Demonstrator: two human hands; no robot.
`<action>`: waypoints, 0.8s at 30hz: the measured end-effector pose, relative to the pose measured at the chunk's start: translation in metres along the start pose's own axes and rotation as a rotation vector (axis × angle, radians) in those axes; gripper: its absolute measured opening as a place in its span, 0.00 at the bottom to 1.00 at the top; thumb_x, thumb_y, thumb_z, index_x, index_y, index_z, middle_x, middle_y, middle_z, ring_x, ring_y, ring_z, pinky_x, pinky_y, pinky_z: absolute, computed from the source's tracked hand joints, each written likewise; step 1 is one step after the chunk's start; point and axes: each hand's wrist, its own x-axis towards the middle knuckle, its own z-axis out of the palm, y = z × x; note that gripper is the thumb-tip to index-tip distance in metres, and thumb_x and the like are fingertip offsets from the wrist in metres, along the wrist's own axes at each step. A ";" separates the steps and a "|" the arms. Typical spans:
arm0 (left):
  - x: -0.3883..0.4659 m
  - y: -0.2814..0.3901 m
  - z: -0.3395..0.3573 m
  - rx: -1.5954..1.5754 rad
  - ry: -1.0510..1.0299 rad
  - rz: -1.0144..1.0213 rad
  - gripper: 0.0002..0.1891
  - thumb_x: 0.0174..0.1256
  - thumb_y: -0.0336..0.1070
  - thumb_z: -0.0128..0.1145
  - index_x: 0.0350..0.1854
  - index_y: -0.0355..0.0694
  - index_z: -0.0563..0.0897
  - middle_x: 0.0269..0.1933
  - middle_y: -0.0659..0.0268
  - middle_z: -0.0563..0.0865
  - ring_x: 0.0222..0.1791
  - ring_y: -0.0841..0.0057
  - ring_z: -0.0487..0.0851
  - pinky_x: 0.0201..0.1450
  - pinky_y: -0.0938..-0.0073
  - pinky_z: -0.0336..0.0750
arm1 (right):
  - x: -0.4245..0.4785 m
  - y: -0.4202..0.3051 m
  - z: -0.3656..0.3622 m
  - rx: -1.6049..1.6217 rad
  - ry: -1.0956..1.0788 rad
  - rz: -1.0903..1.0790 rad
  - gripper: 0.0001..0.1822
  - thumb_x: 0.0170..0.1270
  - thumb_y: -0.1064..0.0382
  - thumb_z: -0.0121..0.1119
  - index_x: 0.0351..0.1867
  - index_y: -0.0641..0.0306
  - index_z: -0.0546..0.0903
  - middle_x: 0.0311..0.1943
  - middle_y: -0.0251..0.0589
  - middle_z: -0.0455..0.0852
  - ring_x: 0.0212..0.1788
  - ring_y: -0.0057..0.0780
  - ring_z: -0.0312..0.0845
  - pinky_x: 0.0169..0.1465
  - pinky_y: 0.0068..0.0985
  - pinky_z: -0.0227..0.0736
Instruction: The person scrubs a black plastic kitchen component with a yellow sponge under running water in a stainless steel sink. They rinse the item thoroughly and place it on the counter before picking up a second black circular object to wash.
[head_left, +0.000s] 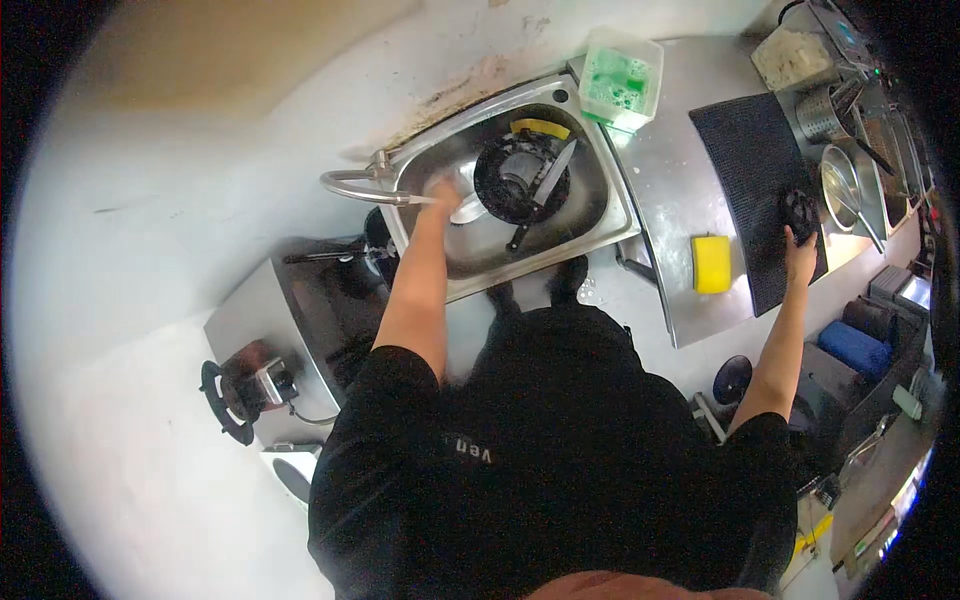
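Note:
My left hand (444, 193), blurred, is in the stainless steel sink (480, 271) just beyond the spout of the curved faucet (360, 185); its fingers are unclear. Beside it lies a pale, shiny item (469, 211), too blurred to name. A round black pan (491, 180) sits in the basin. Across the pan rests a kitchen knife (556, 174), its black handle towards me. A yellow strip, perhaps a sponge (540, 128), is at the pan's far rim. On the right, my right hand (801, 256) grips a round black slotted piece (800, 214) over the black ribbed mat (742, 150).
A yellow sponge (711, 264) lies on the steel counter (660, 202). Behind it stands a clear tub of green soapy liquid (621, 81). Right of the mat are a metal bowl with a whisk (840, 187) and a perforated utensil holder (817, 116). A burner unit (251, 390) is at left.

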 end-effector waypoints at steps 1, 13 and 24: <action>-0.008 -0.004 0.014 0.160 -0.013 0.135 0.18 0.61 0.46 0.50 0.42 0.37 0.81 0.53 0.50 0.79 0.50 0.57 0.80 0.50 0.58 0.74 | -0.002 -0.006 -0.007 -0.048 -0.009 -0.036 0.47 0.53 0.30 0.56 0.61 0.73 0.66 0.49 0.64 0.77 0.53 0.56 0.73 0.55 0.40 0.68; -0.067 0.016 0.019 0.134 -0.220 0.190 0.25 0.53 0.45 0.60 0.50 0.33 0.76 0.56 0.49 0.75 0.51 0.51 0.77 0.54 0.61 0.73 | -0.188 -0.243 -0.014 0.507 -0.060 -0.774 0.13 0.59 0.64 0.58 0.45 0.65 0.79 0.45 0.52 0.78 0.49 0.47 0.73 0.54 0.35 0.68; -0.038 -0.006 -0.005 -0.046 -0.803 0.118 0.31 0.55 0.55 0.59 0.54 0.34 0.77 0.55 0.47 0.78 0.55 0.62 0.77 0.59 0.65 0.69 | -0.301 -0.349 0.068 0.124 -0.574 -0.786 0.23 0.61 0.51 0.57 0.49 0.69 0.77 0.40 0.57 0.82 0.44 0.52 0.78 0.51 0.37 0.71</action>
